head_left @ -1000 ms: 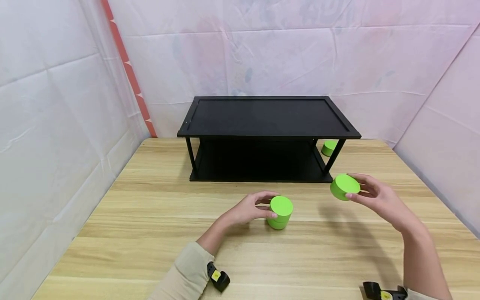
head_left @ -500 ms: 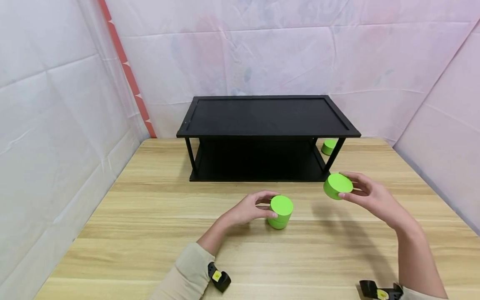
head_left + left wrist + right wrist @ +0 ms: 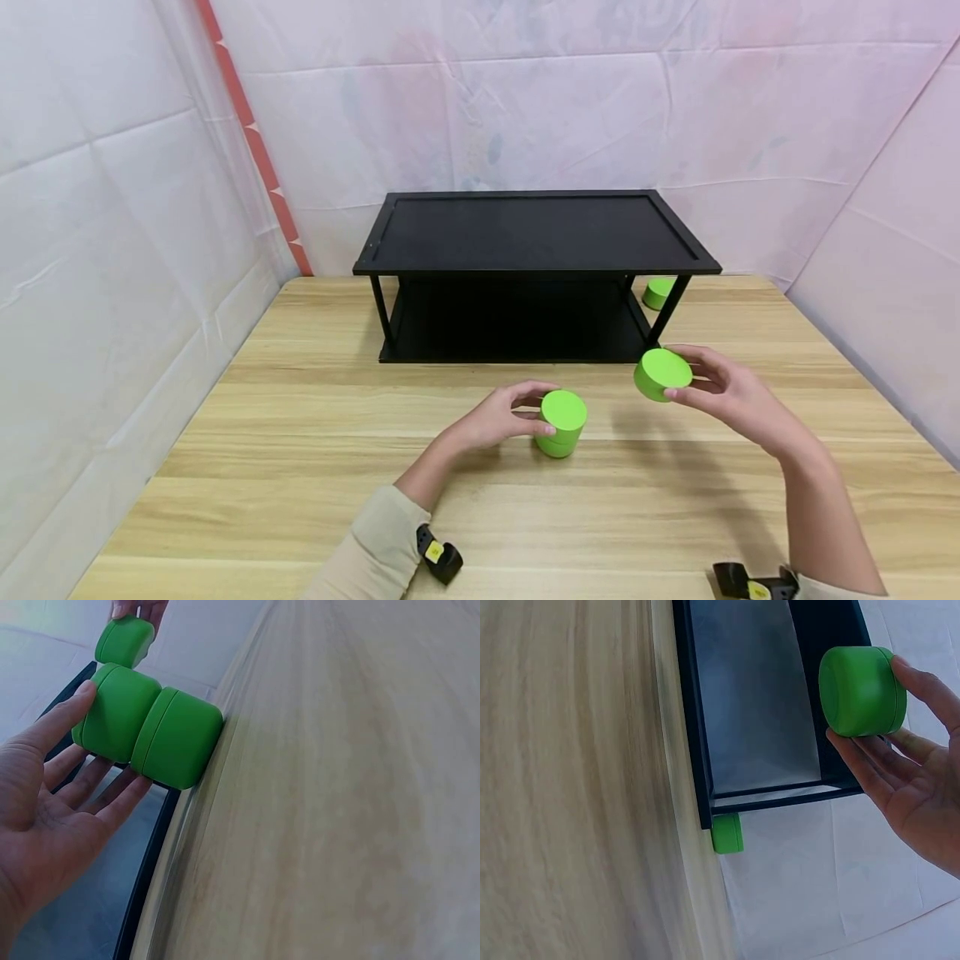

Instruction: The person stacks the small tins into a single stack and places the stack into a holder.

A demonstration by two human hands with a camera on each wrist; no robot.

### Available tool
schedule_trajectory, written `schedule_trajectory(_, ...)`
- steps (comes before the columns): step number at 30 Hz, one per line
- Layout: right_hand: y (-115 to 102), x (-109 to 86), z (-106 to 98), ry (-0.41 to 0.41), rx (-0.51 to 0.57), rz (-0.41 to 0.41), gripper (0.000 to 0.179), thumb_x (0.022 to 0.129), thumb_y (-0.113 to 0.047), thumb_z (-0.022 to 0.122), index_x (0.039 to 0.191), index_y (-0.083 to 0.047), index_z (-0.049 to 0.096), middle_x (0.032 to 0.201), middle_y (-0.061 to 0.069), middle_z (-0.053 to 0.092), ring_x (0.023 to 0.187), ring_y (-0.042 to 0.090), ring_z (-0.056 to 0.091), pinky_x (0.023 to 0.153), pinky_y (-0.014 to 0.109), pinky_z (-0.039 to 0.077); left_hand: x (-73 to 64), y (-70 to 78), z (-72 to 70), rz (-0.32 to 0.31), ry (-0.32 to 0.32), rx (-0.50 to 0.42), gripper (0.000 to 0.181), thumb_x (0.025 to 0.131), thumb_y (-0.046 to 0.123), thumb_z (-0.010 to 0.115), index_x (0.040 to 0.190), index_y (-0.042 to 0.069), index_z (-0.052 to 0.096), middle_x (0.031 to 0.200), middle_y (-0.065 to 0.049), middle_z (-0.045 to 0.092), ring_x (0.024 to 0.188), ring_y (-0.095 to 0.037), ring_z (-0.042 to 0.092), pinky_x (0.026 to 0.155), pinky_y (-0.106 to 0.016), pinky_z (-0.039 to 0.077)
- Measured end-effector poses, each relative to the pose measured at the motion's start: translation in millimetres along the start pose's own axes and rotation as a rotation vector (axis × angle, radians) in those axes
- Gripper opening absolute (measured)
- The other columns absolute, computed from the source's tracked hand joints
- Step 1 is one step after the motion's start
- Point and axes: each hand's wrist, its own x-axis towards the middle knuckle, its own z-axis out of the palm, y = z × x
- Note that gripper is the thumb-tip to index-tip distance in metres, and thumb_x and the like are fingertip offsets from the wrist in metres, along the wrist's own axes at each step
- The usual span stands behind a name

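Observation:
Two round green lidded containers form a stack on the table, in front of a black two-tier rack. My left hand [image 3: 498, 418] grips the upper container [image 3: 564, 410] between thumb and fingers; in the left wrist view the lower container [image 3: 180, 742] stands on the wood under it, some fingertips close to or touching its side. Up to the right, my right hand [image 3: 735, 400] holds a third green container [image 3: 663, 373] off the table, slightly tilted. From the right wrist view, thumb and fingers clasp this container [image 3: 861, 694] at opposite sides.
The black rack [image 3: 525, 233] stands at the back of the wooden table [image 3: 300, 467]. Another green container [image 3: 657, 292] sits by the rack's right rear, partly behind a post. White sheeting [image 3: 555, 125] walls the back and sides.
My right hand has moved left with its container, closer to the stack and past the rack's front right corner. The left hand and the stack have stayed put.

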Motion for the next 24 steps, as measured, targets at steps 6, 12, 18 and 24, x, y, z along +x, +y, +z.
schedule_trajectory(6, -4.8, 1.8, 4.0, -0.010, 0.025, -0.013, 0.056, 0.086, -0.017, 0.066, 0.134, -0.001, 0.040, 0.122, 0.012, 0.047, 0.100, 0.001, 0.054, 0.078, 0.019, 0.049, 0.4, 0.0, -0.4, -0.010, 0.000, 0.000, 0.054, 0.081, 0.001, 0.069, 0.131, 0.001, 0.047, 0.125, -0.006, 0.052, 0.114, -0.022, 0.048, 0.095, -0.031, 0.041)
schedule_trajectory(12, -8.3, 3.8, 7.6, -0.016, 0.025, -0.037, 0.054, 0.086, -0.015, 0.067, 0.133, -0.002, 0.042, 0.119, 0.012, 0.049, 0.099, 0.003, 0.055, 0.077, 0.020, 0.050, 0.3, 0.6, 0.1, -0.012, 0.007, 0.004, 0.054, 0.081, 0.000, 0.069, 0.130, -0.001, 0.048, 0.125, -0.007, 0.052, 0.114, -0.023, 0.049, 0.094, -0.033, 0.042)
schedule_trajectory(18, -12.4, 5.3, 10.5, -0.029, 0.032, -0.031, 0.056, 0.086, -0.018, 0.067, 0.134, -0.005, 0.042, 0.120, 0.012, 0.051, 0.101, 0.006, 0.056, 0.078, 0.022, 0.050, 0.1, 0.6, 0.1, -0.014, 0.005, 0.004, 0.054, 0.081, 0.000, 0.068, 0.130, 0.000, 0.048, 0.124, -0.007, 0.052, 0.113, -0.023, 0.049, 0.093, -0.031, 0.043)
schedule_trajectory(24, -16.2, 7.9, 14.6, -0.050, 0.064, -0.046, 0.056, 0.086, -0.016, 0.067, 0.134, -0.005, 0.042, 0.120, 0.013, 0.051, 0.101, 0.010, 0.057, 0.078, 0.024, 0.051, -0.3, 0.9, 0.7, -0.007, 0.013, -0.016, 0.053, 0.081, -0.002, 0.068, 0.130, 0.000, 0.048, 0.124, -0.008, 0.052, 0.113, -0.024, 0.050, 0.091, -0.026, 0.044)
